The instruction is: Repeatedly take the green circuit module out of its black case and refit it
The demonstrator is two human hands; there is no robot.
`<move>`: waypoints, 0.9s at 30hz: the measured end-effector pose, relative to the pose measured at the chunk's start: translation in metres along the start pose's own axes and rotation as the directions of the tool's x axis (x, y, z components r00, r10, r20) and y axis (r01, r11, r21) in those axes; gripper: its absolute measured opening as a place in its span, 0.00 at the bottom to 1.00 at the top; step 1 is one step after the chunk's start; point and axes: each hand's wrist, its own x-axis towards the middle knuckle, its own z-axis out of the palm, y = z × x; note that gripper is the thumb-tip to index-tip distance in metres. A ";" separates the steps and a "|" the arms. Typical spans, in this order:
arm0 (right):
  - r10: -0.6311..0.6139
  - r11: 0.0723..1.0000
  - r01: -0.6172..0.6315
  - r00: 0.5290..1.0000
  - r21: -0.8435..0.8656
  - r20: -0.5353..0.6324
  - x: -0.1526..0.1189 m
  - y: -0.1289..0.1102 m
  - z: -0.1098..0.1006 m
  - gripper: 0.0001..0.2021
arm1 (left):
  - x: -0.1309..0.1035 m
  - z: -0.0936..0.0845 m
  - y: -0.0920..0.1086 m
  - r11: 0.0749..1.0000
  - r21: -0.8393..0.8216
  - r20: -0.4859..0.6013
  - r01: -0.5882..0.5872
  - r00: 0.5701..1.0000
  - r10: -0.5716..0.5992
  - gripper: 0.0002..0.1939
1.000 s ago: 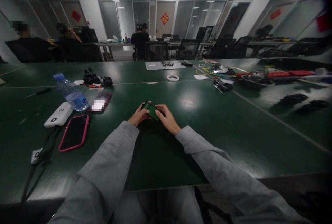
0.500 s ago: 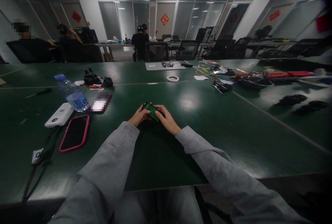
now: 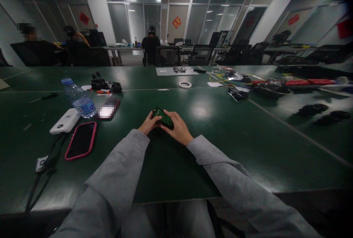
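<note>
Between my hands, over the middle of the green table (image 3: 171, 171), is a small dark green box (image 3: 164, 117) with lighter green markings on its top face. It is tilted, with one corner pointing away from me. My left hand (image 3: 150, 123) grips its left end, thumb along the near edge. My right hand (image 3: 178, 128) wraps round the right end, fingers over the far side and thumb at the near side. The undersides of the box and the fingers beneath it are hidden.
To the left are a water bottle (image 3: 82, 102), a white power bank (image 3: 65, 121) with a cable, and a pink-cased phone (image 3: 81, 141). A white ring (image 3: 184, 84) lies beyond my hands. Cables and tools (image 3: 237, 92) spread at the right. People sit further back.
My right thumb has moved off the top face of the box to its near edge, and my right fingers now cover more of the right end. My left hand keeps its hold.
</note>
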 end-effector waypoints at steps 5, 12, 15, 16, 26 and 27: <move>0.038 0.999 -0.038 0.999 0.033 0.003 -0.001 0.004 0.002 0.30 | -0.001 -0.001 0.000 1.000 0.030 0.019 0.006 1.000 -0.007 0.25; 0.477 0.658 -0.417 0.875 0.628 0.082 0.007 0.005 0.000 0.22 | -0.001 -0.003 0.005 0.999 -0.029 0.011 0.032 0.999 -0.031 0.29; 0.462 0.211 -0.589 0.763 0.780 0.451 0.009 0.003 -0.002 0.27 | 0.000 -0.003 0.005 0.998 -0.056 -0.010 0.023 1.000 -0.023 0.31; 0.383 0.079 -0.630 0.734 0.772 0.560 0.010 0.001 -0.003 0.29 | 0.000 -0.003 0.004 0.998 -0.067 0.004 0.015 1.000 -0.014 0.32; 0.371 -0.133 -0.601 0.707 0.788 0.602 0.009 -0.007 -0.008 0.22 | 0.005 -0.003 -0.004 0.980 -0.195 0.045 0.040 0.998 -0.032 0.29; 0.395 -0.034 -0.582 0.739 0.812 0.546 0.008 -0.007 -0.005 0.24 | 0.005 -0.001 -0.004 0.973 -0.225 0.021 0.050 0.999 -0.046 0.29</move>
